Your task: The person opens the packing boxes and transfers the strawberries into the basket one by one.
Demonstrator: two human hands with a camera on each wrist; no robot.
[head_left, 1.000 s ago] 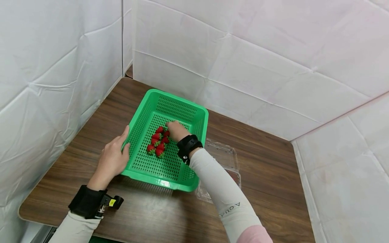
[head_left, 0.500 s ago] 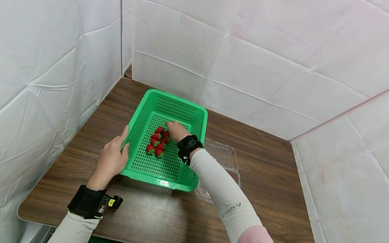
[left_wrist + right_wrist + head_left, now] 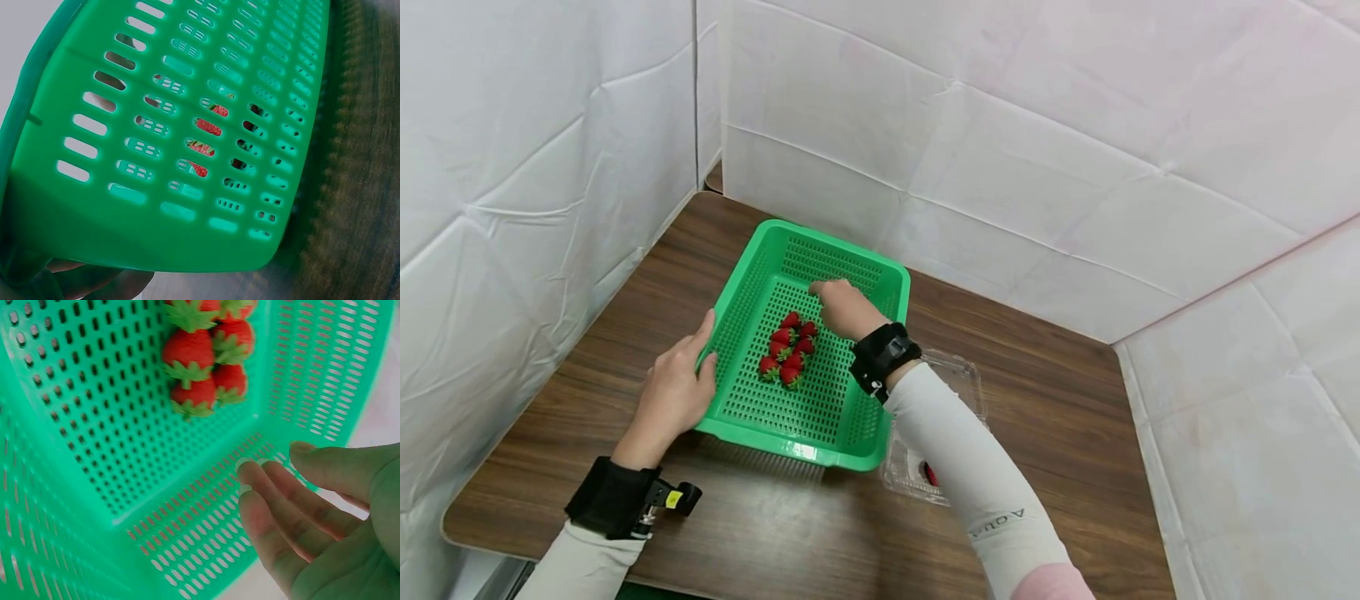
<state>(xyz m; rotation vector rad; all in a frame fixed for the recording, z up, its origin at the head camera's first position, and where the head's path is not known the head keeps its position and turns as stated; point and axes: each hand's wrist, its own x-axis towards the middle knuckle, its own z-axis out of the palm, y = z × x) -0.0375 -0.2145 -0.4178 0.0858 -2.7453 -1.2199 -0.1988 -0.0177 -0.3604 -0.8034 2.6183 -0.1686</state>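
Several red strawberries with green leaves [image 3: 779, 351] lie in two rows on the floor of a green perforated plastic basket [image 3: 808, 450] in the head view. My left hand [image 3: 677, 387] grips the basket's left rim, thumb at the edge; its curled fingers [image 3: 94, 281] show below the rim in the left wrist view. Inside the basket, beyond the far end of the rows, is my right hand [image 3: 848, 308]. The right wrist view shows its fingers [image 3: 275, 540] loosely bent and apart from the thumb, holding nothing, with the strawberries a short way off.
A clear plastic clamshell box [image 3: 901, 479] stands right of the basket, partly hidden by the right forearm, with something red [image 3: 931, 474] inside. The brown wooden table [image 3: 1052, 417] is bounded by white-covered walls [image 3: 1000, 167] at the back and sides.
My right hand has come away from the far end of the strawberry rows, moving back and slightly right. The left hand keeps its grip on the basket, and the strawberries stay put.
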